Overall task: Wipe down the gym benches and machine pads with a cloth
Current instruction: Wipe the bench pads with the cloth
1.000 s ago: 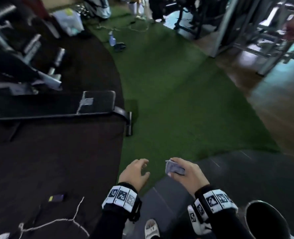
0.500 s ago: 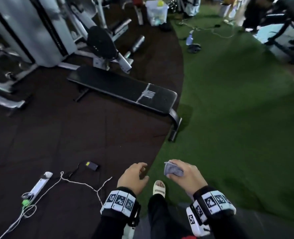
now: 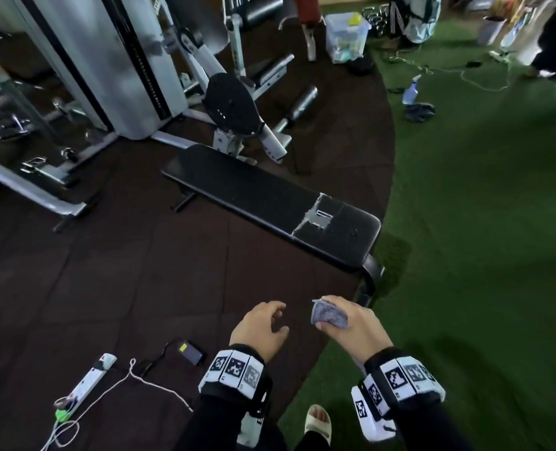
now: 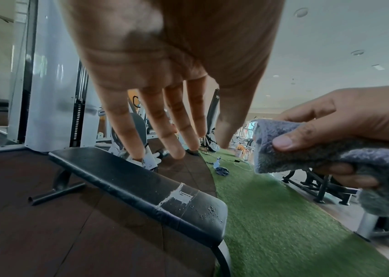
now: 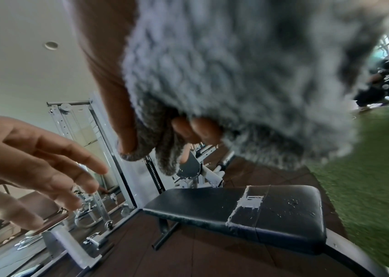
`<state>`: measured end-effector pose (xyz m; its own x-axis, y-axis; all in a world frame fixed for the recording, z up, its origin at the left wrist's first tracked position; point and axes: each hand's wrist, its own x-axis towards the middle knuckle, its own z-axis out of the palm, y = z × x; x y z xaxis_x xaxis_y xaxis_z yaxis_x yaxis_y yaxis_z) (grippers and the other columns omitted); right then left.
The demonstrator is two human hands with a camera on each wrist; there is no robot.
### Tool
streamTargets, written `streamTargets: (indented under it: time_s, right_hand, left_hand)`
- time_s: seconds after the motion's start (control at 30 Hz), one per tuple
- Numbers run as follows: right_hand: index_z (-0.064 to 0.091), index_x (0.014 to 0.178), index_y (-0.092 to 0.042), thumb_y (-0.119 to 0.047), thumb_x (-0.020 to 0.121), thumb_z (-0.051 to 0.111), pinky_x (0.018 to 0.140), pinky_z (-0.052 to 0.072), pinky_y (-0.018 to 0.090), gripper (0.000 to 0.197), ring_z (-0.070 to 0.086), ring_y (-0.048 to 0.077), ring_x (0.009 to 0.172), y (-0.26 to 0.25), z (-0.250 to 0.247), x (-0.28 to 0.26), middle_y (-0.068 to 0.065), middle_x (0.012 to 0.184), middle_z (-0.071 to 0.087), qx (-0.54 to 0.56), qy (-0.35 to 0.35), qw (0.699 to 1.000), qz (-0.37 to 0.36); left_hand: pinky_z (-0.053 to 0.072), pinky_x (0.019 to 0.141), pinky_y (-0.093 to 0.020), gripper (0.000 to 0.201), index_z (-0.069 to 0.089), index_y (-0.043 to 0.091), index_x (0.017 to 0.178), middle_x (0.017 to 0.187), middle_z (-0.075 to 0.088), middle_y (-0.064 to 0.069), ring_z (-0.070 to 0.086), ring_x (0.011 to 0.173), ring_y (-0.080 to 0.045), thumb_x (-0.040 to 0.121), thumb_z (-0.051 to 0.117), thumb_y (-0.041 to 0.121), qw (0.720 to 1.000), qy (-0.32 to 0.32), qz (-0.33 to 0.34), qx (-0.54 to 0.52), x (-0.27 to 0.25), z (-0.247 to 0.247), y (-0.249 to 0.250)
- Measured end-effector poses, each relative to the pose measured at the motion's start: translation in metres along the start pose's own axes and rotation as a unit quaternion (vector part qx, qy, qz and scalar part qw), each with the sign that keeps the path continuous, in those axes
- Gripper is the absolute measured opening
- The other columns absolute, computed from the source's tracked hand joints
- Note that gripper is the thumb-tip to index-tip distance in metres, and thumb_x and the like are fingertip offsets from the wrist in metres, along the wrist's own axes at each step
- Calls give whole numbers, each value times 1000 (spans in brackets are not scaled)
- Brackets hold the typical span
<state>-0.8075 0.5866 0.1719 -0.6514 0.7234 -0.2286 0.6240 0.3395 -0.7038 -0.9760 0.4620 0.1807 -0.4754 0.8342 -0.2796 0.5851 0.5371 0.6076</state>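
A flat black bench (image 3: 270, 203) stands on the dark rubber floor ahead of me, with a patch of torn grey tape near its closer end and droplets on that end (image 5: 292, 204). My right hand (image 3: 345, 320) grips a folded grey cloth (image 3: 327, 315) (image 4: 307, 155) (image 5: 236, 75) in the air, short of the bench's near foot. My left hand (image 3: 263, 323) hangs beside it with loose fingers (image 4: 164, 121) and holds nothing. A round black machine pad (image 3: 231, 107) sits behind the bench.
A grey weight-stack machine (image 3: 107, 66) stands at the back left. A power strip (image 3: 87, 382), white cord and small black adapter (image 3: 190, 351) lie on the floor at the left. A spray bottle (image 3: 411, 89) and a dark rag (image 3: 420, 110) sit on the green turf.
The view has swung left and I have come closer: the bench and the weight machine now fill the middle. Both hands keep their pose, the cloth still in the right.
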Motion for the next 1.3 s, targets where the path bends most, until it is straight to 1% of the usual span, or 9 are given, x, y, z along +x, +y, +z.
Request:
streamTargets:
  time_s: [0.2,0.33,0.43,0.6,0.77,0.87,0.97,1.17,1.3]
  right_hand:
    - [59,117,-32,-38,74,73,86,50,33,46,61,10,98,-6,-4,57,-10,107,64,33,38,998,28]
    - [60,117,-31,-36,75,74,85,50,35,45,62,12,97,-13,0,102,-9,105,65,49,60,995,66]
    - [58,119,-32,-37,76,73,86,50,32,46,61,10,98,-23,2,138,-10,107,64,58,89,989,104]
    - [57,122,-30,-35,79,70,86,50,35,45,60,11,101,-41,8,183,-9,110,64,91,142,973,161]
    - [59,119,-27,-32,81,68,85,50,37,40,61,14,98,-41,8,209,-7,106,65,105,186,955,207]
    - [58,121,-24,-31,81,68,85,50,39,42,61,17,99,-22,9,228,-4,109,65,97,211,945,232]
    - [57,122,-26,-31,82,67,84,50,40,42,61,18,99,17,18,257,-3,108,65,83,218,940,248]
    - [53,127,-27,-35,85,63,80,50,35,45,59,20,98,128,68,330,-1,112,62,31,256,926,275]
    - [53,127,-29,-34,85,63,74,45,31,44,59,24,98,205,106,375,1,111,61,0,291,912,289]
  left_hand:
    - [47,86,-25,40,54,33,122,105,56,16,54,92,-2,83,64,26,1000,-20,19,8,73,-25,-5]
    - [47,85,-22,41,54,33,123,103,54,18,52,92,0,84,64,27,997,-65,43,25,137,-46,-13]
    - [47,84,-21,41,53,34,124,103,52,20,51,92,1,84,62,28,992,-96,70,51,192,-67,-18]
    - [47,89,-27,41,53,31,124,107,55,17,54,98,-3,84,62,30,977,-141,131,89,269,-94,-18]
    - [48,89,-30,38,54,30,122,108,56,16,55,98,-5,85,62,30,962,-186,166,108,324,-94,-11]
    - [47,90,-30,39,54,28,123,109,57,15,55,99,-6,85,63,29,960,-201,170,96,354,-76,-9]
    - [47,90,-30,39,52,29,124,110,55,14,54,101,-5,86,61,31,957,-208,177,96,389,-40,-17]
    - [46,94,-33,38,53,25,125,118,56,8,54,109,-10,88,59,29,954,-211,187,103,473,65,-64]
    - [42,99,-36,40,50,28,129,131,49,9,49,118,-10,89,55,31,943,-214,204,150,530,134,-106]
